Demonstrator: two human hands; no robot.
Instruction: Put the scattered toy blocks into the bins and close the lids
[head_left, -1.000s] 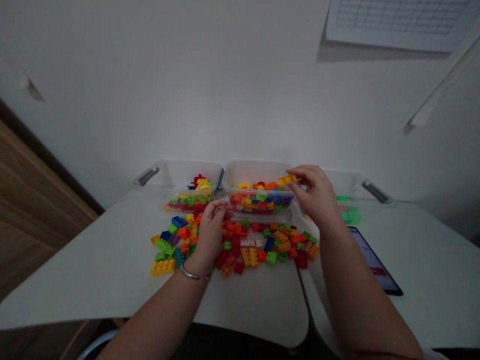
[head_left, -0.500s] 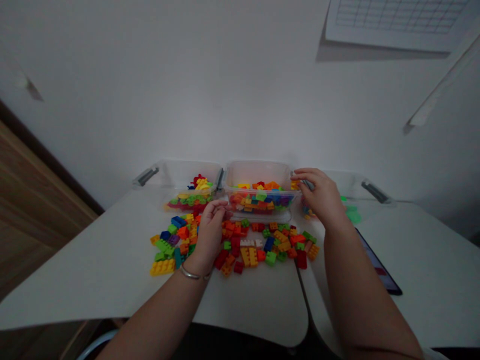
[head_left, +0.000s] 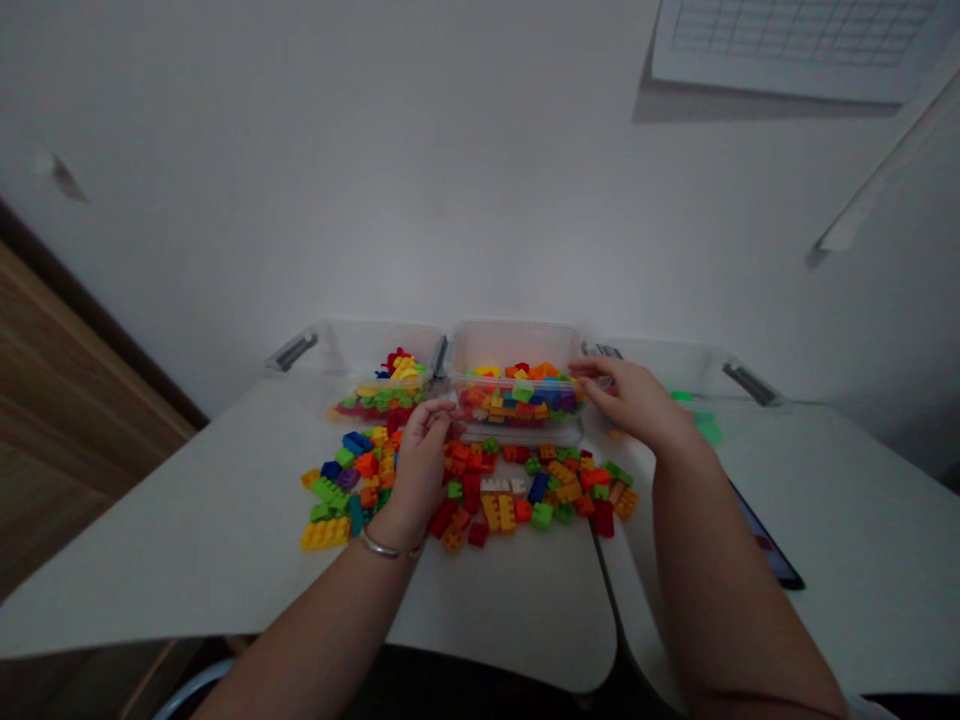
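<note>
On the white table, far side: three clear plastic bins, loose plastic bricks scattered near them. Two hands, well apart: left hand at middle bin's near corner, right hand at its right rim; grip on anything cannot be told.

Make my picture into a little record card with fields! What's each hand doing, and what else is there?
Left hand: above the loose plastic bricks, fingers beside the clear plastic box
Right hand: at that box's right end, can't tell if it holds a brick
In the box: mixed colourful bricks
Next box: a second clear box, with bricks too
Left wrist: metal bangle
Rest: a tablet on the white table
</note>
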